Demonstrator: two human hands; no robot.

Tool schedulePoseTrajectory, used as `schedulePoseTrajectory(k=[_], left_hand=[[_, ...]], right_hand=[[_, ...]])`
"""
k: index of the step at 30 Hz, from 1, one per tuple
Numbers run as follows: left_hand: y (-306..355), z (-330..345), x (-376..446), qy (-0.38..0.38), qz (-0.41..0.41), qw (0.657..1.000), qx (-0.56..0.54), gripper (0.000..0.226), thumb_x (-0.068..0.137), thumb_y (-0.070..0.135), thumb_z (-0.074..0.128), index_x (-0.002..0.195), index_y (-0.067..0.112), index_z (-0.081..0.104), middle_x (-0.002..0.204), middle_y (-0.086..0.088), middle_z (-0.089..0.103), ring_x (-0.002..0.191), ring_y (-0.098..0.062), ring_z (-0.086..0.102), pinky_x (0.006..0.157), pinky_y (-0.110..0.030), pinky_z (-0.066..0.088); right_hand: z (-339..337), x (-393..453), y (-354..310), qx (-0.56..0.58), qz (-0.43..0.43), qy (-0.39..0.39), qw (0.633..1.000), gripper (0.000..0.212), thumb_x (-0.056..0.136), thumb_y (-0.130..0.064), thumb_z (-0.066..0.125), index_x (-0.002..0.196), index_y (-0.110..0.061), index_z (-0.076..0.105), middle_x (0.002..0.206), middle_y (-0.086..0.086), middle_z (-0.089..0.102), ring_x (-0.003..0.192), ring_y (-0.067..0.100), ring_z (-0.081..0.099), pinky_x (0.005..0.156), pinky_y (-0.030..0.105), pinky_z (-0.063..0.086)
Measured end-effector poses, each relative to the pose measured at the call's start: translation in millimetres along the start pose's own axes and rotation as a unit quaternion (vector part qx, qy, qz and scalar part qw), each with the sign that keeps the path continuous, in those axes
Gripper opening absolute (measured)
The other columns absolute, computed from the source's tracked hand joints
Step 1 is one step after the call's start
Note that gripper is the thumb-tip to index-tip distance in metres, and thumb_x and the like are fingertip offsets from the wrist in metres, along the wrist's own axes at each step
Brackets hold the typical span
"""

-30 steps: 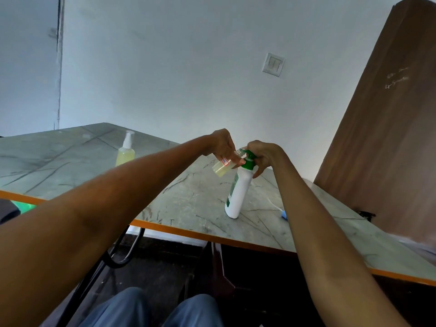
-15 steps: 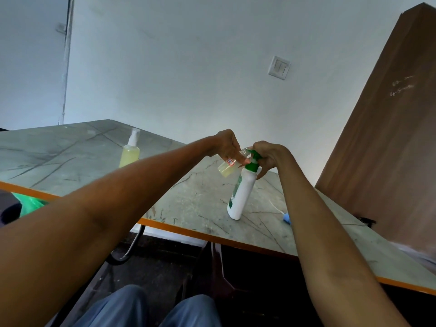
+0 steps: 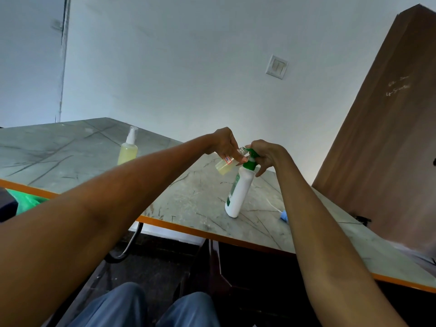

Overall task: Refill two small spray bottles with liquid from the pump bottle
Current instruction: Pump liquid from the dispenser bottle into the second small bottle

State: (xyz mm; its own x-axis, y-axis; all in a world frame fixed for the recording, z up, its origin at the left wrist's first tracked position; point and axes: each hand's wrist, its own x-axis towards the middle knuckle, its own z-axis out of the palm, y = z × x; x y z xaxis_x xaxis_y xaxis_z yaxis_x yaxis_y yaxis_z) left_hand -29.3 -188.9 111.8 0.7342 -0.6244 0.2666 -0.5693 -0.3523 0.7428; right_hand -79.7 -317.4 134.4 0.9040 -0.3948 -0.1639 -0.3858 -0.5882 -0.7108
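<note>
We see capped spray bottle (image 3: 127,149) upright on worktop (image 3: 70,147), far left, yellow liquid inside. Left hand (image 3: 225,143) pinches small open bottle (image 3: 226,164), tilted, neck at green pump nozzle. Right hand (image 3: 264,154) closed over pump head of white pump bottle (image 3: 238,192), standing near worktop's front edge. Blue cap (image 3: 283,215) beside our right forearm.

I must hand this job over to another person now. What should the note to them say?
Left hand: grip shut on the small open bottle, tilted, neck at the pump spout, part full of yellowish liquid.
Right hand: on the green pump head of the pump bottle, which stands on the table.
Second spray bottle: capped, filled, standing far left.
Left: finish filling, refit the sprayer.
</note>
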Motion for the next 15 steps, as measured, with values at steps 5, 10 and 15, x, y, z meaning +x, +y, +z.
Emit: schedulePoseTrajectory(k=[5, 10, 15], left_hand=[[-8, 6, 1, -0.007, 0.001, 1.0, 0.004, 0.042, 0.068, 0.027, 0.081, 0.097, -0.002, 0.072, 0.089, -0.011, 0.067, 0.072, -0.014, 0.058, 0.057, -0.015, 0.049], [-3, 2, -2, -0.002, 0.003, 1.0, 0.004, 0.045, 0.066, 0.027, 0.082, 0.097, -0.003, 0.072, 0.088, -0.012, 0.066, 0.073, -0.017, 0.057, 0.062, -0.019, 0.048], [2, -1, -1, -0.002, 0.007, 1.0, 0.021, 0.044, 0.068, 0.027, 0.08, 0.098, -0.004, 0.071, 0.085, -0.011, 0.065, 0.073, -0.017, 0.055, 0.062, -0.019, 0.045]], right_hand=[[7, 0, 8, 0.007, 0.0, 0.002, 1.0, 0.039, 0.099, -0.014, 0.025, 0.13, -0.001, 0.045, 0.136, 0.018, 0.046, 0.128, 0.035, 0.042, 0.105, 0.058, 0.033], [5, 0, 3, -0.006, -0.002, 0.007, 1.0, 0.044, 0.097, -0.014, 0.018, 0.13, 0.002, 0.044, 0.135, 0.022, 0.048, 0.125, 0.034, 0.046, 0.099, 0.061, 0.033], [1, -1, 0, -0.01, -0.002, 0.003, 1.0, 0.033, 0.098, -0.016, 0.019, 0.111, 0.0, 0.045, 0.131, 0.021, 0.052, 0.122, 0.033, 0.049, 0.099, 0.06, 0.034]])
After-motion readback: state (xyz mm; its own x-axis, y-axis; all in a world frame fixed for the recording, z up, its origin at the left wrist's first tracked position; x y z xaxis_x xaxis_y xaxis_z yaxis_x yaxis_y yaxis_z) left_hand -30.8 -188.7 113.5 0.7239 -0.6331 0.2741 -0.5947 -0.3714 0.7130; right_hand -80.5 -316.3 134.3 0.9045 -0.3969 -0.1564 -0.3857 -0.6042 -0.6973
